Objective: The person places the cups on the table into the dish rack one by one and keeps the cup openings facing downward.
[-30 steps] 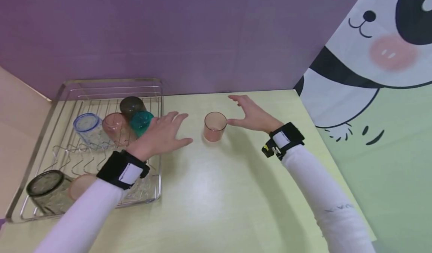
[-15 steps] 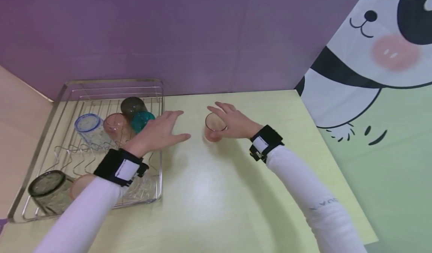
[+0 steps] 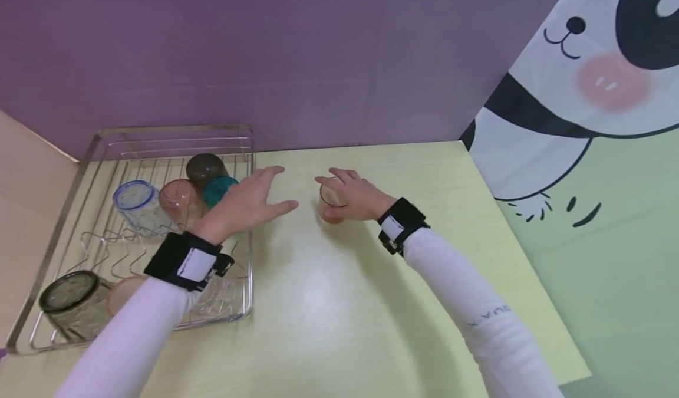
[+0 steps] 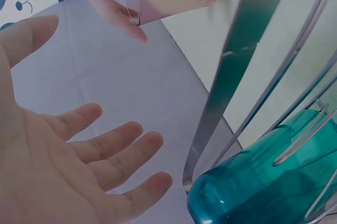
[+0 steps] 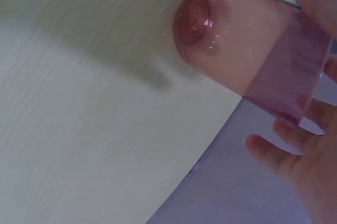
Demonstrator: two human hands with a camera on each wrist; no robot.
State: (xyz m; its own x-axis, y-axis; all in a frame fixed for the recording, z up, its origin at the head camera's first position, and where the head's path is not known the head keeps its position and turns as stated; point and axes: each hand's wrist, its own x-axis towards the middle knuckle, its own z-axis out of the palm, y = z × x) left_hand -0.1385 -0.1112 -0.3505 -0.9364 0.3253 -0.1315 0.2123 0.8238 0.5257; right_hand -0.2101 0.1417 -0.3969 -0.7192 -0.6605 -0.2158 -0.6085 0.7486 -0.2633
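A pink-tinted drinking glass (image 3: pixel 326 210) stands upright on the table, rim up. My right hand (image 3: pixel 356 200) is around its right side near the rim, thumb in front and fingers extended behind. In the right wrist view the fingers (image 5: pixel 268 153) look spread beside the glass; I cannot tell whether they press it. My left hand (image 3: pixel 241 208) hovers over the right side of the wire rack (image 3: pixel 252 233), fingers extended and holding nothing. Just beyond it lies a teal glass (image 4: pixel 258 182) in the rack, partly hidden by this hand in the head view.
Inside the rack are a blue-rimmed glass (image 3: pixel 137 200), a pink glass (image 3: pixel 180 197), a dark glass (image 3: pixel 205 169) and a large grey glass (image 3: pixel 76 301). The left forearm partly covers another pinkish glass (image 3: pixel 123 292). A purple wall (image 3: pixel 318 62) borders the table's back.
My right hand has moved left from beside the pink glass to around it. The left hand has shifted only slightly, and the glass stays in place.
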